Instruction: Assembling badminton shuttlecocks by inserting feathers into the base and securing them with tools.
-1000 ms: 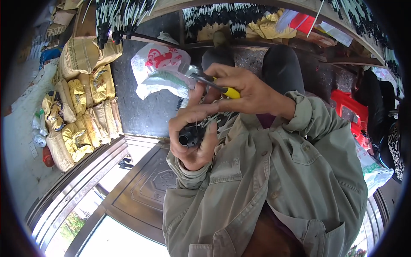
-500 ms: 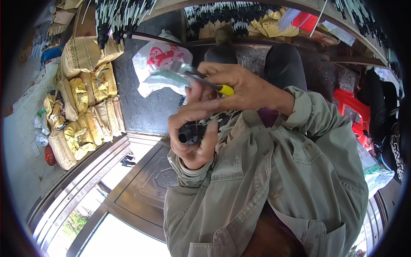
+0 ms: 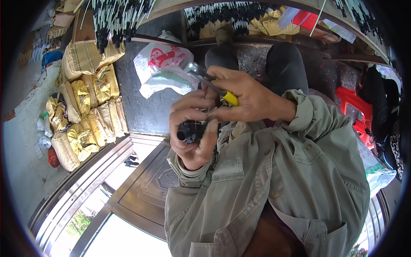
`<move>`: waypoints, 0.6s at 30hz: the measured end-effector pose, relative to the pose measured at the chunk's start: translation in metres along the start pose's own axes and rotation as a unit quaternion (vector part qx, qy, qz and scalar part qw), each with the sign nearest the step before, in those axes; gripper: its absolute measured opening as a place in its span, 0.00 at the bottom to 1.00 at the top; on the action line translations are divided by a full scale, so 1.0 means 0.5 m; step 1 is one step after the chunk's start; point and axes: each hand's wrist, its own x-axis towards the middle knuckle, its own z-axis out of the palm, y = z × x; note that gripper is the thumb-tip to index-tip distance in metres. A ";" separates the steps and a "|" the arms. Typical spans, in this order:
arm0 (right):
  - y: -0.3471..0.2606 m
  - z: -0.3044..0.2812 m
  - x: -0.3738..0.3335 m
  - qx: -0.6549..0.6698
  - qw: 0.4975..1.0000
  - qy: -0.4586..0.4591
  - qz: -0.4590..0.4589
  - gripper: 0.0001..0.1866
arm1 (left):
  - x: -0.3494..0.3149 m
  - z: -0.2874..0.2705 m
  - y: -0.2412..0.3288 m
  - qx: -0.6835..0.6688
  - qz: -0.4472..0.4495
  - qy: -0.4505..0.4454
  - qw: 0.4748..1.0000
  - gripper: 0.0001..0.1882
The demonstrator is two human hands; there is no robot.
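My left hand [image 3: 190,147] is closed round a black tubular part [image 3: 186,133] whose round hollow end faces the lower left. A thin light line shows against the part, too fine to make out. In my right hand [image 3: 250,94] is a hand tool with a yellow-and-black handle [image 3: 230,98]. Its metal head [image 3: 193,70] points to the upper left, blurred by motion, so its kind is unclear. The right fingertips meet the left fingers just above the black part. What lies between those fingertips is hidden.
Paper and yellow plastic packages [image 3: 81,124] are stacked at the left. A white bag with red print [image 3: 160,62] lies beyond my hands. Bundles of black-and-white rods [image 3: 115,23] hang along the far edge. A red plastic stool [image 3: 357,105] stands at the right.
My right hand and the tool have shifted slightly right and down, and the tool's head has tilted upright a little. The left hand keeps its grip on the black part.
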 end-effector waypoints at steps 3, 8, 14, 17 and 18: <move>0.010 -0.004 0.003 0.040 0.999 -0.020 0.004 0.15 | 0.011 -0.001 -0.001 -0.005 0.004 -0.044 0.999 0.12; 0.024 -0.003 0.015 0.096 0.994 -0.056 -0.004 0.14 | 0.011 -0.011 0.001 0.012 -0.010 -0.060 0.998 0.13; 0.025 0.004 0.028 0.098 0.993 -0.068 -0.010 0.13 | 0.007 -0.015 -0.001 0.004 -0.022 -0.030 0.999 0.13; 0.012 0.012 0.018 0.055 0.997 -0.045 -0.005 0.12 | 0.007 -0.017 0.000 0.056 -0.013 -0.029 0.998 0.13; 0.007 0.011 0.016 0.011 0.999 -0.035 0.013 0.12 | 0.009 -0.018 0.001 0.084 -0.009 -0.028 0.996 0.13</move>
